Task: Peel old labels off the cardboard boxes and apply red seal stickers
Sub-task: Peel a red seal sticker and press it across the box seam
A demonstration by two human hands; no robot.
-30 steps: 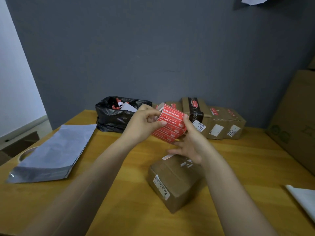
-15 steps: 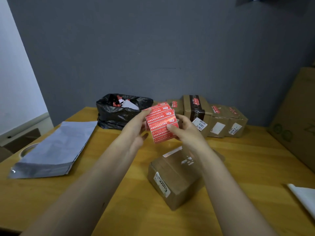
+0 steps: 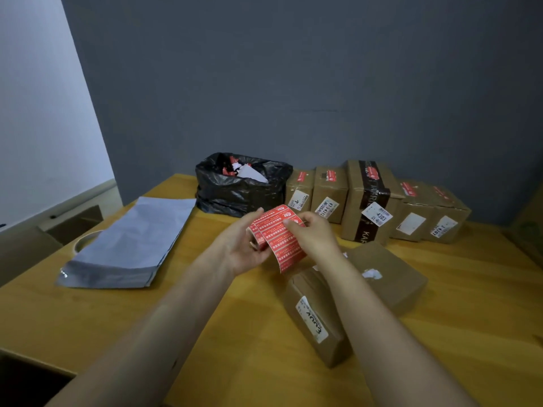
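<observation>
Both bare forearms reached forward and converged at mid-frame. The left hand (image 3: 245, 248) was cupped, palm turned inward, fingers curled in a grip. The right hand (image 3: 316, 237) pinched with thumb and fingertips, knuckles up.

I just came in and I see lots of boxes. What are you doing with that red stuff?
A person is holding a roll of red seal stickers above the table. The left hand grips the roll while the right hand picks at the loose strip. A cardboard box lies just below, with a torn white label patch on top and no red sticker yet. Five boxes at the back already wear red stickers. A black bag holds scraps.
</observation>
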